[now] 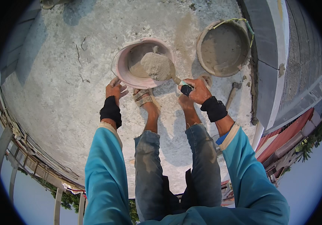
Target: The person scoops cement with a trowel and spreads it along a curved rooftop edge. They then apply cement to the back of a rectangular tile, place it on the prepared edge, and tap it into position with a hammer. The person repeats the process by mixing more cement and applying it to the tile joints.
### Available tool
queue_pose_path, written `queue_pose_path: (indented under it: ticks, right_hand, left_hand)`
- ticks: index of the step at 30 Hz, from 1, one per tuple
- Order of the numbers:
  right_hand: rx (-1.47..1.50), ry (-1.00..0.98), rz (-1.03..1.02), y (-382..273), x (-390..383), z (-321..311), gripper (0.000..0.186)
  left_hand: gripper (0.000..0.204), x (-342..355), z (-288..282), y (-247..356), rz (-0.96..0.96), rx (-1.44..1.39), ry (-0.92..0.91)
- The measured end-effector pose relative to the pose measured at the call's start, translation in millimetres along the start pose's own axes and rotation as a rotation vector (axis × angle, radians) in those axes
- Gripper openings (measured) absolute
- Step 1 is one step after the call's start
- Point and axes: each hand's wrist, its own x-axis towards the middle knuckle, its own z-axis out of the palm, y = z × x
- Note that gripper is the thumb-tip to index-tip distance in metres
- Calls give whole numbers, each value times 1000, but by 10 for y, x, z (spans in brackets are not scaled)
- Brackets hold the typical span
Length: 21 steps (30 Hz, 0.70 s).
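My right hand (pixel 198 90), in a black wrist wrap, is closed round the green-and-grey handle of a trowel (pixel 176 79). The trowel's blade carries a mound of damp grey mortar (pixel 157 65) over the pink bucket (pixel 122 60), which has a wire handle and grey material inside. My left hand (pixel 115 90), also wrapped at the wrist, is open just outside the bucket's lower-left edge, fingers apart. My sandalled feet (pixel 146 101) stand on the concrete just below the bucket.
A second bucket (pixel 247 48) of wet grey mix stands to the right. A tool with a wooden handle (pixel 231 95) lies below it. A raised ledge (pixel 262 56) and corrugated sheeting (pixel 296 56) run along the right. Bars and railings (pixel 9 142) line the lower-left rim of the concrete surface (pixel 63 112).
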Motion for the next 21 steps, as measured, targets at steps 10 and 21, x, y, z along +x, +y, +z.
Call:
queue_pose_path:
  ticks: [10, 21]
  right_hand:
    - [228, -46, -229, -198, -623, -394, 39]
    - [6, 368, 265, 305, -838, -1689, 29]
  left_hand:
    - [61, -1026, -570, -1001, -169, 289, 30]
    - [40, -2768, -252, -1446, -14, 506, -78]
